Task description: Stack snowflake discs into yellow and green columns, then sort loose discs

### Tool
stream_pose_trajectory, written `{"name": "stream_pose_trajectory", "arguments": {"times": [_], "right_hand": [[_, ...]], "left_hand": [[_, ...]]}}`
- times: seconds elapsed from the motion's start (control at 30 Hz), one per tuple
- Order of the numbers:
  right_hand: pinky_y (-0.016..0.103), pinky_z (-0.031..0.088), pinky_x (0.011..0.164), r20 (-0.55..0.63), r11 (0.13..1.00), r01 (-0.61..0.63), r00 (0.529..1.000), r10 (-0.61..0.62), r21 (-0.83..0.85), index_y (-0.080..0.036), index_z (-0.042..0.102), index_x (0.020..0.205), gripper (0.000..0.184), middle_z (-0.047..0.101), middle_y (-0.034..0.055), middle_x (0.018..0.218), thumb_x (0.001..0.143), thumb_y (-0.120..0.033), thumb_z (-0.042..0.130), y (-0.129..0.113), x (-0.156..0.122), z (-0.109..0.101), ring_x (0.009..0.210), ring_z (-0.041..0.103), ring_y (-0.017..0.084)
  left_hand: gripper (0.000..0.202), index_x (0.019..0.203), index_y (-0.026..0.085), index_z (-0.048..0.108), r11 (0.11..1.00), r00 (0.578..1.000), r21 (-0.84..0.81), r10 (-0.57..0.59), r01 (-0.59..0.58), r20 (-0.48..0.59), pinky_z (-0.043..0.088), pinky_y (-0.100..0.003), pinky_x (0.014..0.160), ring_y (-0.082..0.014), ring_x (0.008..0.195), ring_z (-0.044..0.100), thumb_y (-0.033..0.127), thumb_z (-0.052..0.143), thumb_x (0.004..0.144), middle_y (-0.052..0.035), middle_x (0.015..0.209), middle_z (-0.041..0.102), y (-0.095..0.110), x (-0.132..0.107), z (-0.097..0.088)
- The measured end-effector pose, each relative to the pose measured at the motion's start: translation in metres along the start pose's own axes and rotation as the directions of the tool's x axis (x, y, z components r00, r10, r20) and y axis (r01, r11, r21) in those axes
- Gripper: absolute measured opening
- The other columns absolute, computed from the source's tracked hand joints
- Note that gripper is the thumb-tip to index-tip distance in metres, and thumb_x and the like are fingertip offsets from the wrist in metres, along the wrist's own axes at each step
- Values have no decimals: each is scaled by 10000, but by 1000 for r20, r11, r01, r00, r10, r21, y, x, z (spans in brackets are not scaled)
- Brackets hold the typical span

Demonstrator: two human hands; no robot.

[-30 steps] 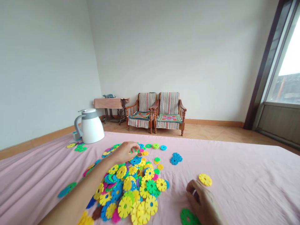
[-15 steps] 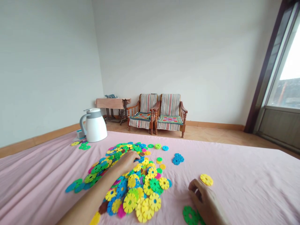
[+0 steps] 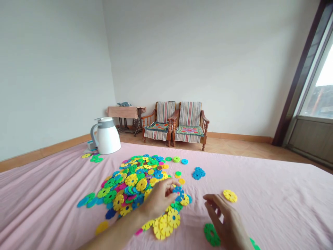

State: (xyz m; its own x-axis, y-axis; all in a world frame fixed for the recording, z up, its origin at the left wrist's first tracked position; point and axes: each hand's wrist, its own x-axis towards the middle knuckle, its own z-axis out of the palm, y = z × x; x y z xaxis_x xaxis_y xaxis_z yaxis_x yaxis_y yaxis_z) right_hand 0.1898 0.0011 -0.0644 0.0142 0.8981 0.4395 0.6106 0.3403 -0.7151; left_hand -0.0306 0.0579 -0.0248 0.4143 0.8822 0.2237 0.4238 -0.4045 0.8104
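A heap of flat plastic flower-shaped discs (image 3: 135, 180) in yellow, green, blue and pink lies on a pink cloth (image 3: 273, 208). My left hand (image 3: 160, 198) hovers over the heap's near right edge, fingers pinched on a blue disc (image 3: 177, 190). My right hand (image 3: 226, 222) is at the lower right, fingers curled and apart, holding nothing I can make out. It is between a lone yellow disc (image 3: 230, 195) and a green disc (image 3: 211, 234). A small cluster of blue discs (image 3: 198, 173) lies apart to the right of the heap.
A white jug with a grey lid (image 3: 106, 135) stands at the cloth's far left beside a few green discs (image 3: 95, 159). Beyond the cloth are two wooden armchairs (image 3: 177, 125), a small table (image 3: 126, 114) and a window (image 3: 317, 90) at right.
My left hand has drawn back from the far side of the heap to its near right edge and now pinches a blue disc. My right hand has lifted slightly, fingers more spread.
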Motion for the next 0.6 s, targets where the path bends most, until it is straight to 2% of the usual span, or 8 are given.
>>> {"name": "stream_pose_trajectory", "arguments": {"times": [0.13,0.23,0.33,0.43,0.53,0.6], "right_hand": [[213,422,539,194,976,-92,980,53,198,-187,580,870,318,613,12,679,847,-465,429,-30,-6,7,602,547,127],[201,391,499,278,949,-166,956,88,269,-176,547,732,351,556,-9,611,832,-494,439,-34,-7,10,558,507,110],[197,367,467,254,933,-214,957,141,289,-178,513,684,350,503,-30,564,804,-503,464,-23,-4,9,521,487,102],[203,374,456,189,935,-238,963,192,262,-179,514,676,297,519,-30,553,793,-449,470,-4,5,5,496,498,103],[201,362,421,149,958,-261,959,243,118,-181,519,625,231,523,-37,492,764,-363,487,14,22,1,424,484,96],[201,359,415,115,963,-267,958,262,26,-178,524,598,214,545,-29,470,747,-330,495,25,39,-1,402,497,96]], "left_hand": [[290,1048,217,582,997,997,-77,-23,28,72,445,-214,606,-132,656,584,194,564,760,9,707,626,21,-26,37],[320,1073,204,567,993,996,-110,-36,46,86,458,-220,636,-138,685,605,177,554,755,-4,739,650,25,-32,41],[285,1039,208,589,1000,1000,-18,-16,17,22,463,-220,649,-144,738,618,185,532,761,-10,792,666,21,-29,23],[195,952,206,621,992,991,123,22,-5,-134,470,-228,662,-154,767,619,256,498,809,-21,824,672,9,-25,-5],[180,906,205,617,978,964,210,67,-12,-256,476,-236,676,-157,762,621,277,467,836,-17,827,676,-9,-22,-26],[169,890,211,612,966,958,257,88,-15,-273,473,-233,667,-154,748,621,264,459,842,-3,808,674,-18,-21,-31]]}}
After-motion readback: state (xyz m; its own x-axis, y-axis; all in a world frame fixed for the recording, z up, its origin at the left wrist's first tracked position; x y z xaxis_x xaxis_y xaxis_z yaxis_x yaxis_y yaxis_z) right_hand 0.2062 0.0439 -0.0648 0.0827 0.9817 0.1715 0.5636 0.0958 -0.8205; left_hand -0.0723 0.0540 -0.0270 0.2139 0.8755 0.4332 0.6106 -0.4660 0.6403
